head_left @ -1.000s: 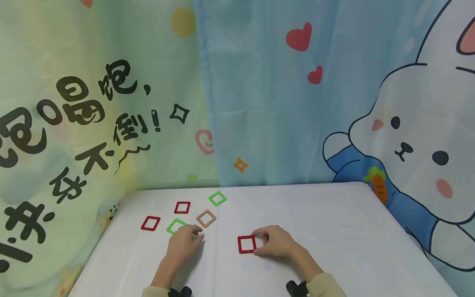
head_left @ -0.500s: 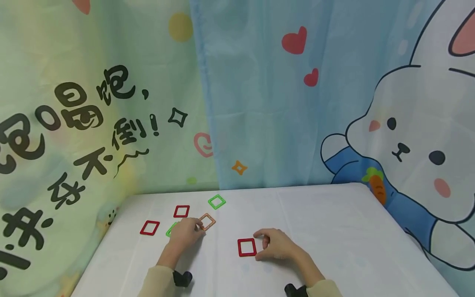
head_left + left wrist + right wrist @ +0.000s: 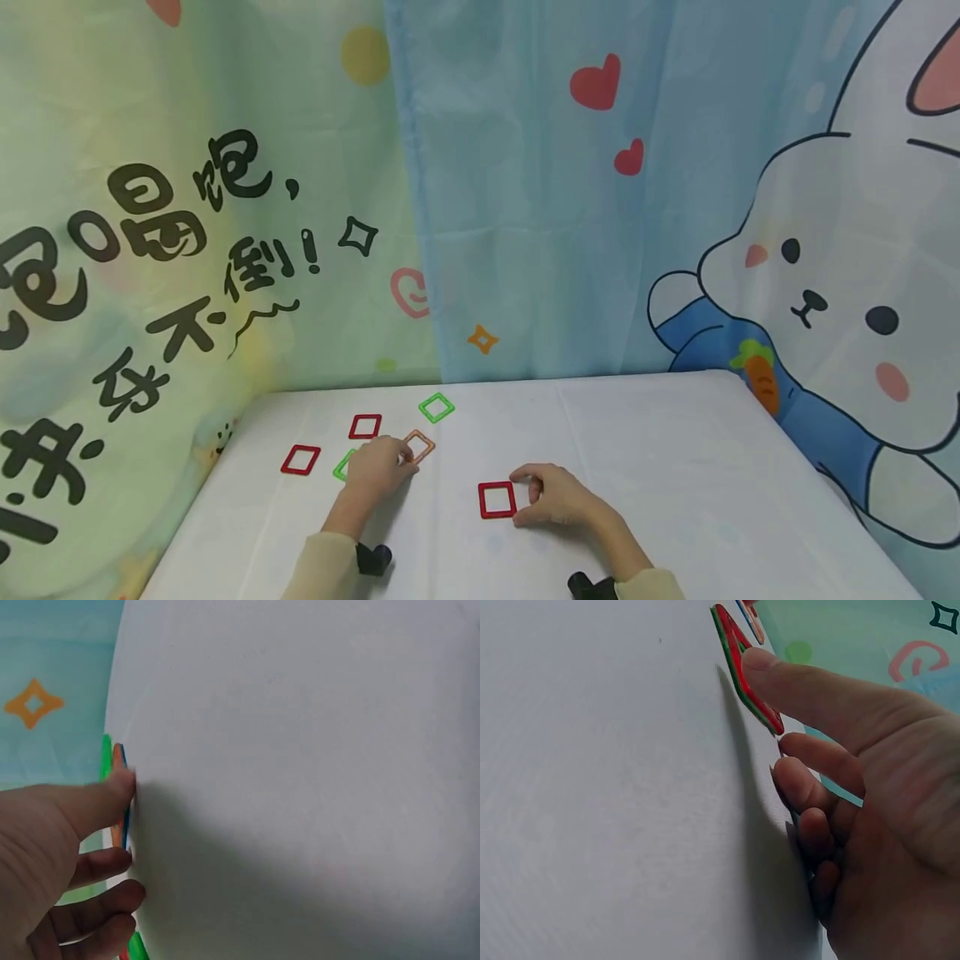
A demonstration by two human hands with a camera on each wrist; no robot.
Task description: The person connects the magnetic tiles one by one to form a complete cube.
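Looked like a curtained-off corner indoors, but could not be pinned down as home or studio. Was backed by a nursery-style curtain (image 3: 510, 225) printed with a cartoon rabbit (image 3: 832, 275), red hearts (image 3: 597, 86) and black Chinese lettering (image 3: 142, 232), right behind a white-covered table (image 3: 675, 475).

A rabbit-print curtain (image 3: 525, 250) hangs behind a white table (image 3: 675, 467)

Plain beige sleeves (image 3: 324, 568) are seen at the bottom of the head view, left and right of centre; a stubby black device (image 3: 373, 560) is worn by each cuff.
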